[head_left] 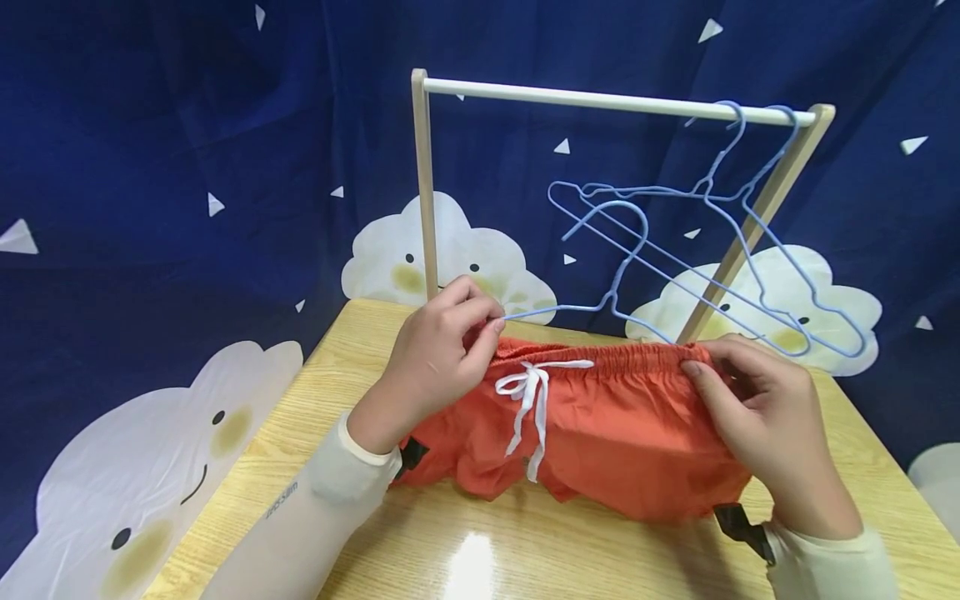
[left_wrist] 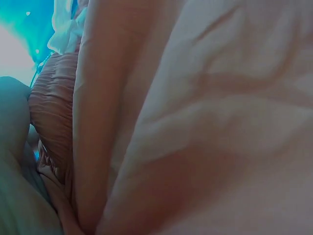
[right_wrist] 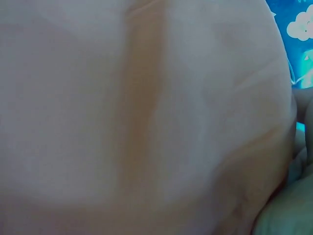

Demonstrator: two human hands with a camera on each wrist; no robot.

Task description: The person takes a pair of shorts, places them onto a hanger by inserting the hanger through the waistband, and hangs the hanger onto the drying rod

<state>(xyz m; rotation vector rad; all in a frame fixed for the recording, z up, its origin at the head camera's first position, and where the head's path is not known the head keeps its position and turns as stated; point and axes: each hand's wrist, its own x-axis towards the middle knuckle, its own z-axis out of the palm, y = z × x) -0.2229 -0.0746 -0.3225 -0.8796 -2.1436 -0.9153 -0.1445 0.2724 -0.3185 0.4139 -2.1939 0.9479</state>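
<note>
Orange shorts (head_left: pixel 622 433) with a gathered waistband and a white drawstring bow (head_left: pixel 531 383) are held up over the table. A blue wire hanger (head_left: pixel 613 287) stands behind the waistband, hook up, its right arm passing down behind the cloth. My left hand (head_left: pixel 442 350) pinches the hanger's left arm end between thumb and forefinger, right by the waistband's left end. With thumb and fingers, my right hand (head_left: pixel 772 417) grips the right end of the waistband. Shorts cloth fills most of the left wrist view (left_wrist: pixel 205 122) and the right wrist view (right_wrist: pixel 146 107).
Behind the shorts stands a rack with wooden posts (head_left: pixel 424 183) and a white rail (head_left: pixel 585 96). Two more blue hangers (head_left: pixel 738 158) hang at the rail's right end. Below lies the wooden table (head_left: pixel 420 550); a dark blue cloud-print curtain (head_left: pixel 225 100) covers the back.
</note>
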